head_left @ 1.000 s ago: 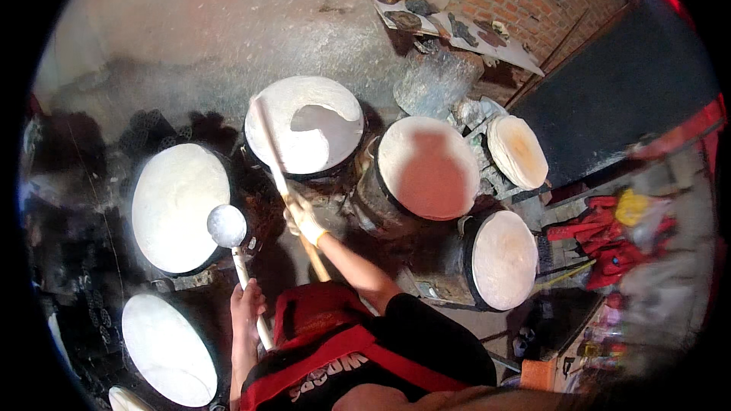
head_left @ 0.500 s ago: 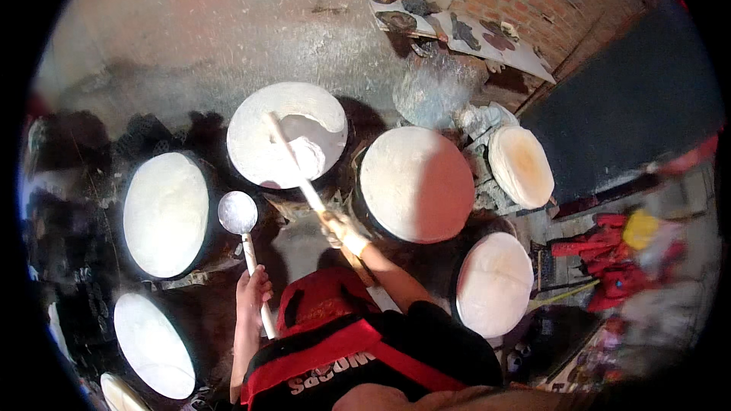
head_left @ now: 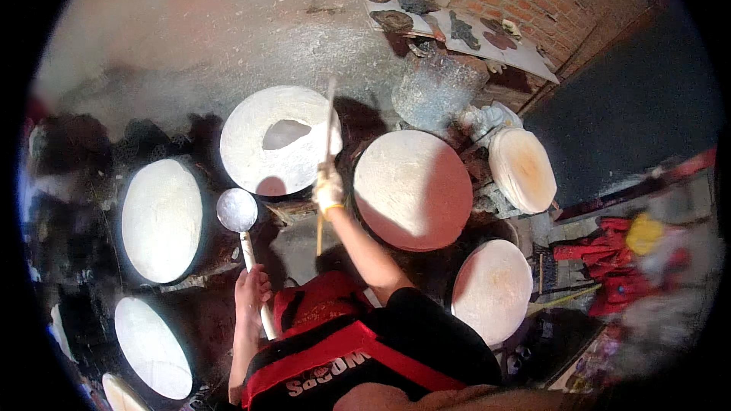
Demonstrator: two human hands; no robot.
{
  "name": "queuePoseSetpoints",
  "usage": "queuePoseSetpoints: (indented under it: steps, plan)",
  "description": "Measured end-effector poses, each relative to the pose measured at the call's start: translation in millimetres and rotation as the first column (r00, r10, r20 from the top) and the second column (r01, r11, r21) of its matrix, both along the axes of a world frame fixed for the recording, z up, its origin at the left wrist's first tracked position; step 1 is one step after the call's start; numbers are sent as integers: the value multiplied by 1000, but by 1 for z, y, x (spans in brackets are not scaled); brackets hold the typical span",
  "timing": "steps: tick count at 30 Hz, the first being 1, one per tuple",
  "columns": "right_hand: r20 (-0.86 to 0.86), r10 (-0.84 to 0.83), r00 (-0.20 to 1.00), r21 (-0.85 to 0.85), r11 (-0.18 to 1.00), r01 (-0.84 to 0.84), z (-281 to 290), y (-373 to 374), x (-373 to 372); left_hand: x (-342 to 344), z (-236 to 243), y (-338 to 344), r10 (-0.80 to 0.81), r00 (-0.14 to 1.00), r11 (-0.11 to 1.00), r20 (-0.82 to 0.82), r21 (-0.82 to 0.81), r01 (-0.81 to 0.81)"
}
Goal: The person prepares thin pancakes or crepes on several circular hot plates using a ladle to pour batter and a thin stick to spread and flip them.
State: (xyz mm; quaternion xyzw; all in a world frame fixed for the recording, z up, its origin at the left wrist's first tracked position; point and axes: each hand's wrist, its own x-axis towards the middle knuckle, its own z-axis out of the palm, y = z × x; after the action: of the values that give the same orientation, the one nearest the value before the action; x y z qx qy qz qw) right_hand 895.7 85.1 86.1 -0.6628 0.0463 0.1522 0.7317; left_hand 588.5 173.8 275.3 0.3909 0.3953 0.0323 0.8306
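Fingers of the right hand point(head_left: 328, 188), gloved, curled round a wooden stick point(head_left: 330, 128); left hand point(head_left: 252, 289) wrapped on the handle of the ladle point(head_left: 237, 211). Round griddle point(head_left: 276, 138) sits ahead, near the wall point(head_left: 228, 30). White batter point(head_left: 261, 163) covers most of it; looks like spreading. Stick crosses the griddle's right edge, far end blurred, contact can't be told. Best: light, even strokes. Ladle: hold it clear, level. Grey bare patch point(head_left: 291, 133): pull batter over before it sets.

Dark objects point(head_left: 464, 32) lie on a white shelf point(head_left: 527, 68).
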Motion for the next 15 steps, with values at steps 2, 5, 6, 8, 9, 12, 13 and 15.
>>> queuePoseSetpoints:
  steps: [2,5,6,8,9,12,13,15]
  plan:
    - [455,267,850,-575,816,52,9,16,-29,-8,-9,14,20,1000,1000,4,-5,-20]
    - [524,155,838,-198,978,-57,56,-4,-74,-13,3,19,114,993,993,21,-38,-113]
    - [515,-26,857,-91,992,84,48,-3,-86,-15,7,20,130,991,991,13,-14,-130]
    - [218,-385,897,356,887,294,12,2,-98,-15,12,24,79,996,997,38,6,-79]
    - [305,-375,875,260,917,303,4,13,-97,-14,12,26,57,997,998,50,18,-58]
    - [380,-32,925,-255,957,138,68,48,-115,-27,1,43,-11,1000,998,22,62,10]
    - [534,-92,840,-139,971,194,57,61,-92,-23,1,43,-32,997,998,71,64,28]
    - [-96,200,975,-143,967,-212,85,50,-94,-30,-14,50,-1,989,998,147,62,-8]
